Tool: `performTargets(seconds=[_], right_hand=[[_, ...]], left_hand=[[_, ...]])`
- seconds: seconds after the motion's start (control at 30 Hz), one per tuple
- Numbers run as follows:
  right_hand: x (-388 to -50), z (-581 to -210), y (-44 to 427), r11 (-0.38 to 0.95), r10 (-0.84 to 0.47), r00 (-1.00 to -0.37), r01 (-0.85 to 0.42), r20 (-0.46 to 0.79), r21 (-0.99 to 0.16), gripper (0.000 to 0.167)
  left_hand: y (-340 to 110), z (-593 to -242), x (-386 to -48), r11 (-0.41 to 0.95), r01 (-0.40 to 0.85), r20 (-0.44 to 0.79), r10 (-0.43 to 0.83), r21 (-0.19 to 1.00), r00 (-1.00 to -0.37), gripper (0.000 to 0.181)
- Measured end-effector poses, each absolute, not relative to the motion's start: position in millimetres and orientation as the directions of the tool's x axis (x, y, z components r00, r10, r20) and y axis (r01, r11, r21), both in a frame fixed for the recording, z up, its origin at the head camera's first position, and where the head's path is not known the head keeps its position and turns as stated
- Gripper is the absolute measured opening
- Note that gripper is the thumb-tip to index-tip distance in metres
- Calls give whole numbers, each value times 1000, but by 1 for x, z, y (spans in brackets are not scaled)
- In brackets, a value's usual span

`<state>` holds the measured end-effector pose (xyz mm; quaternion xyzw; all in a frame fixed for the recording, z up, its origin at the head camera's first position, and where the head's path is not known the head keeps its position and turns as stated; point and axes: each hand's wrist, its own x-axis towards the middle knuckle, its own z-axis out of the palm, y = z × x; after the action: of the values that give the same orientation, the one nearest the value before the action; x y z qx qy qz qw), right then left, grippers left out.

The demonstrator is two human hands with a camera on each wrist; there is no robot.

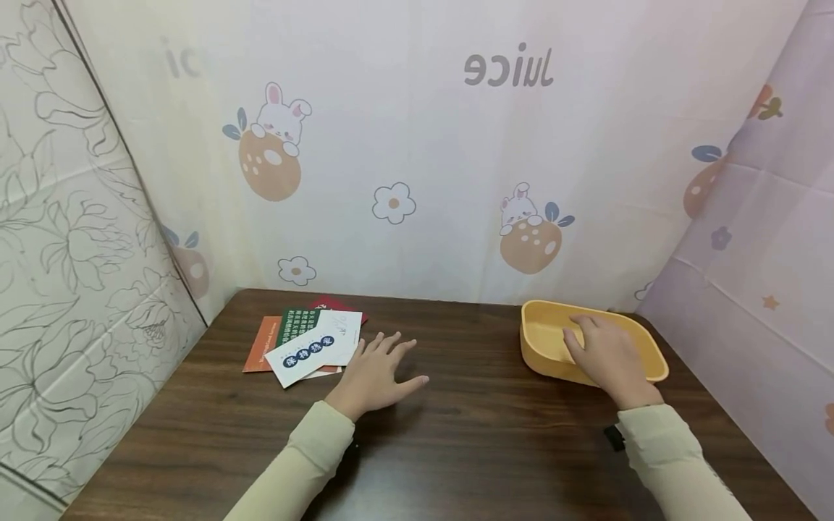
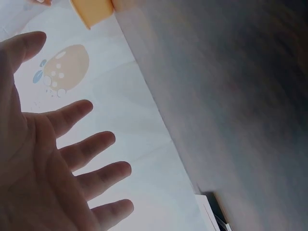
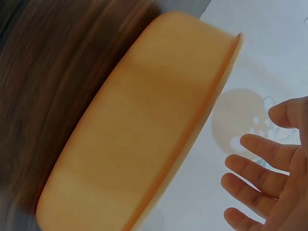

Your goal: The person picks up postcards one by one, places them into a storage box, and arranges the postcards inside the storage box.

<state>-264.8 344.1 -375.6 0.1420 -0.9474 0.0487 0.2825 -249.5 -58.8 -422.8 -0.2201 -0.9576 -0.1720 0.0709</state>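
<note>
My left hand [image 1: 376,374] hovers palm down over the table with its fingers spread, just right of several flat cards. In the left wrist view its palm and fingers [image 2: 96,149] hold nothing. On top of the cards lie a white card with dark blue round marks [image 1: 301,356] and another white card [image 1: 349,324]; green, orange and red ones show beneath. Above the yellow plastic basin [image 1: 544,362] is my right hand [image 1: 609,358], fingers loosely bent. The right wrist view shows the basin's outer wall [image 3: 130,125] apart from the hand, whose fingers touch nothing.
The brown wooden table [image 1: 469,449] runs back to a printed curtain [image 1: 404,145] with rabbits and fruit. Another curtain hangs on the right, and a floral panel [image 1: 78,217] stands at the left. A small black object [image 1: 614,438] shows by the right cuff.
</note>
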Motion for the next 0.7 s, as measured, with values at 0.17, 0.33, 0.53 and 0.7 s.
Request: performTargets(seconds=[0.17,0.33,0.53,0.7], right_hand=[[-267,-371,360,970,-211,-836,-244,507,1,36],[-270,-364,374,984,-157,-878,-179,451,-5,38],[-283,-361,399,989,-106,-931,-135,348,-59,45],[-288,-367,419,990,-99,-942,-125,320,-61,47]], left_hand=[[-57,-422,-248,820,476,215,427,317,-879,76],[-54,-423,-247,797,505,200,464,332,-863,75],[-50,-421,-245,777,525,176,496,347,-850,73],[-46,-420,-241,767,527,152,509,367,-847,72]])
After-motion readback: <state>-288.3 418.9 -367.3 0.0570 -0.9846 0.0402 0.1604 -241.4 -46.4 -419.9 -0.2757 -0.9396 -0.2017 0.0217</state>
